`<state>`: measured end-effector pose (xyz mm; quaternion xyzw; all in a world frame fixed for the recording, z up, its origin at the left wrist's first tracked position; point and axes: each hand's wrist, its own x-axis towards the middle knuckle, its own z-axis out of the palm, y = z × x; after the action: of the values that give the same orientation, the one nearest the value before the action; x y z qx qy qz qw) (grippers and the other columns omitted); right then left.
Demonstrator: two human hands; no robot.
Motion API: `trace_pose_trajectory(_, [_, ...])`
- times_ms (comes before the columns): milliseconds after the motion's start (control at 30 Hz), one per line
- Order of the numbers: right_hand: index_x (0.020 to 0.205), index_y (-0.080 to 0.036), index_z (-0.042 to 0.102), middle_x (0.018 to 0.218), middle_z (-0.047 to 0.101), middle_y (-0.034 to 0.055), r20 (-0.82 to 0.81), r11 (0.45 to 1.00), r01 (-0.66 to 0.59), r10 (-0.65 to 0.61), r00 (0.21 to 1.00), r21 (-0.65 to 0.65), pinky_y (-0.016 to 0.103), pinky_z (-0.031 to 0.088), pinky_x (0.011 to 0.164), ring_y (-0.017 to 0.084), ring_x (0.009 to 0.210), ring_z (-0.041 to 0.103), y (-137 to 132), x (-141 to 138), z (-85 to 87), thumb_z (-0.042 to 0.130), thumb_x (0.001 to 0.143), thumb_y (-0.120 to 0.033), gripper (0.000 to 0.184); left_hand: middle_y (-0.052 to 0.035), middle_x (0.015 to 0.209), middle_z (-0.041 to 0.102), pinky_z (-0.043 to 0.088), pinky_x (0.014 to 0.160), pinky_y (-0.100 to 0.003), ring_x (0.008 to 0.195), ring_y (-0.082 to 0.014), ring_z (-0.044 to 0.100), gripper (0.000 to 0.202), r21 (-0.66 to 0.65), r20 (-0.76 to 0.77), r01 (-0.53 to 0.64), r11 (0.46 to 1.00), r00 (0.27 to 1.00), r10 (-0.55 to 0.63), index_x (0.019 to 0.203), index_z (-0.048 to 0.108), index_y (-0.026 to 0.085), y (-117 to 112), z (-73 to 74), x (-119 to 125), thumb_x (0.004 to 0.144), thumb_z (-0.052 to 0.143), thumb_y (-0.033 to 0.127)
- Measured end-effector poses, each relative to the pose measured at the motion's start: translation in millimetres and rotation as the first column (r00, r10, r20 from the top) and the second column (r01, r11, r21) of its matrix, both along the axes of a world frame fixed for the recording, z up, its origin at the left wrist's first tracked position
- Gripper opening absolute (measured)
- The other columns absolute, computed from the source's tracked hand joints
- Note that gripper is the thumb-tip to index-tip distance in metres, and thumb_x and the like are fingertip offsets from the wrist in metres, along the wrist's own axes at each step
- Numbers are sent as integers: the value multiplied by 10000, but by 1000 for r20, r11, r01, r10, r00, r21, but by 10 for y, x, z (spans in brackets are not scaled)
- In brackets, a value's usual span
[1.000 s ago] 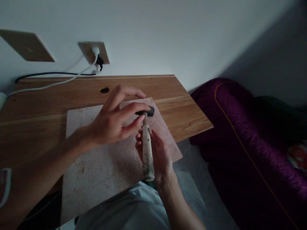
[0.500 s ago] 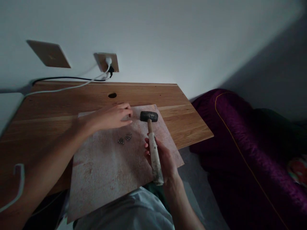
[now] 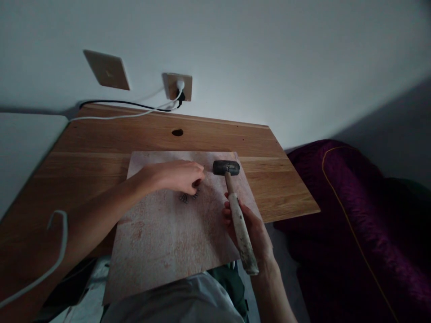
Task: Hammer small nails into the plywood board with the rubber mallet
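My right hand (image 3: 252,226) grips a mallet (image 3: 239,217) by its pale, worn handle. Its black head points away from me, over the right part of a board. That board (image 3: 161,242), whitish with reddish-brown marks, lies flat beneath both hands. Over its middle is my left hand (image 3: 183,176), palm down with curled fingers. The thumb reaches down to a small bunch of screws or nails (image 3: 184,198), covering part of it. Whatever the left fingers hold, if anything, is hidden.
The board rests on a wooden desk (image 3: 279,179) and overhangs its front edge above my lap. A white cable and a black one run from a wall socket (image 3: 180,87) along the back. To the right stands something covered in purple cloth (image 3: 336,202).
My left hand has come down and nearer to me, from above the metal pieces onto them, its fingers curling in. The mallet stays in my right hand. The view has shifted left.
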<state>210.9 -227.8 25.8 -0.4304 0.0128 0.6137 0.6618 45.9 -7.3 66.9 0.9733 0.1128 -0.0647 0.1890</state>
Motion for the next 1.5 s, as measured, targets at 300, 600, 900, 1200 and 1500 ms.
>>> trace_pose_trajectory(300, [1192,-61,742,794,661,-7,-71,993,-36,44,996,110,173,522,556,81,651,605,22,93,107,794,883,-264,374,-60,905,700,460,733,-333,776,-193,621,56,89,36,-38,995,999,35,783,688,183,9,-40,36,823,671,147])
trace_pose_trajectory(600, [1208,-121,725,801,639,-14,-38,991,0,5,999,135,172,526,558,79,640,571,-135,285,281,809,863,-257,380,-97,1218,672,482,924,-303,1033,-192,662,74,48,466,-105,993,882,71,818,686,176,320,-163,44,875,654,141])
trace_pose_trajectory(900, [1088,-187,808,894,777,32,165,993,-46,64,984,-110,271,609,692,177,797,720,-173,-1,53,974,717,-419,468,-31,887,769,481,743,-251,781,-148,693,254,-347,539,-162,924,772,338,1109,708,149,469,-445,672,864,694,85])
trace_pose_trajectory(1200, [1034,-171,837,916,811,44,100,999,3,1,995,-38,240,614,647,154,756,743,-117,249,-13,979,717,-409,422,-32,929,790,526,778,-246,812,-151,731,199,-349,623,-152,925,699,350,1096,731,174,395,-861,623,941,645,84])
trace_pose_trajectory(1500, [1026,-154,809,795,700,-16,110,994,67,-76,991,87,135,498,472,81,664,623,-87,380,104,967,718,-346,396,-63,1047,792,546,933,-318,972,-196,738,200,-65,637,-187,980,748,185,1137,754,205,316,-817,628,988,636,143])
